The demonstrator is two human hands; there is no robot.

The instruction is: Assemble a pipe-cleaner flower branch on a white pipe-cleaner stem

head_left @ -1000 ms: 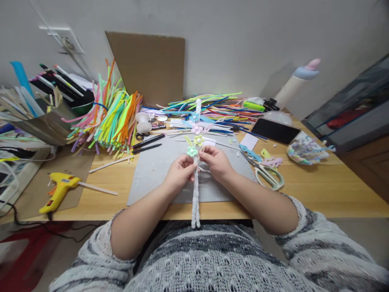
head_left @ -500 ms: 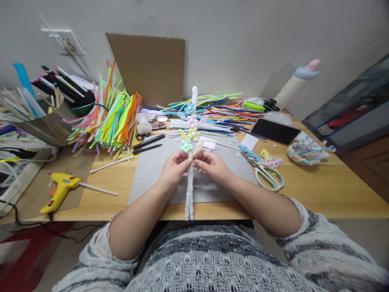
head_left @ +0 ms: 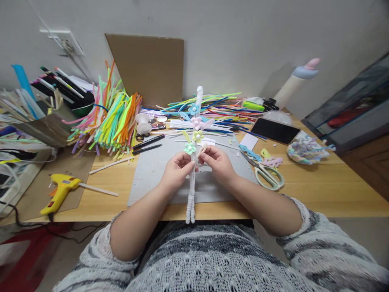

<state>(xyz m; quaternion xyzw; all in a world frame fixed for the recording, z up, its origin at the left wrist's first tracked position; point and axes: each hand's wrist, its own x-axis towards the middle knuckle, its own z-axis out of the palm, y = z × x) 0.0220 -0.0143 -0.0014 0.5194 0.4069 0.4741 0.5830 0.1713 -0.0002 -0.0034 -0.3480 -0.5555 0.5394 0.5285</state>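
A white fuzzy pipe-cleaner stem [head_left: 191, 190] stands in front of me, with blue, pink, yellow and green flowers along its upper part. My left hand [head_left: 179, 170] is closed around the stem just below the green flower [head_left: 190, 149]. Between the fingertips of my right hand [head_left: 219, 164] is a cream pipe-cleaner loop [head_left: 201, 151], held close to the stem's right side. Whether the loop touches the stem, I cannot tell. Beneath both hands lies a grey cutting mat [head_left: 152, 182].
A yellow glue gun [head_left: 62, 192] lies at the left, near a bundle of colourful pipe cleaners [head_left: 115, 121]. Scissors [head_left: 269, 176], a phone [head_left: 275, 130] and a bag of pastel pieces [head_left: 306, 150] lie at the right. Loose pipe cleaners [head_left: 209, 107] spread along the back.
The stem's top has tilted to the right. My right hand has moved slightly right, away from my left hand, and the cream loop shows more clearly in its fingers.
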